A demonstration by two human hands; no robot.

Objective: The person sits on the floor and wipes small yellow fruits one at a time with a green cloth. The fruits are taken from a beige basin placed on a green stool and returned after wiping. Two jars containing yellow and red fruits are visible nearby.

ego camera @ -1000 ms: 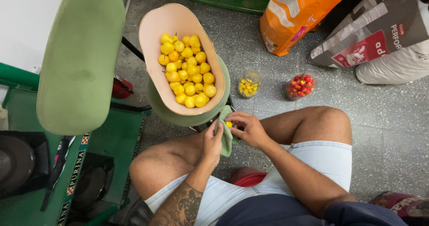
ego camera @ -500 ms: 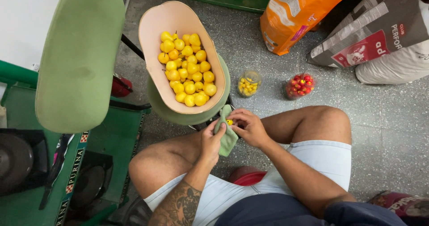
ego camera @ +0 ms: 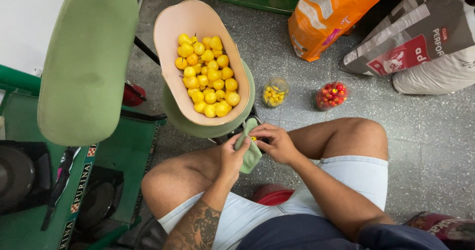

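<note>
Green cloth (ego camera: 249, 151) sits bunched between both hands just above the knees, near the low end of the pink tub (ego camera: 195, 17). Left hand (ego camera: 231, 157) curls shut around the cloth from below; right hand (ego camera: 277, 142) pinches one small yellow pepper (ego camera: 253, 138) against it with bent fingers. Dozens more yellow peppers (ego camera: 208, 77) fill the tub. Two glass jars stand on the floor to the right: one of yellow peppers (ego camera: 275, 92), one of mostly red (ego camera: 332, 94).

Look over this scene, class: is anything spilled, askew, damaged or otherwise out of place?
Nothing looks spilled or damaged. The yellow fruits all lie inside the pink tub, which overhangs the round green seat beneath it. The two jars stand upright on the floor. The left hand holds a green cloth; the right hand pinches a small yellow fruit against it.
</note>
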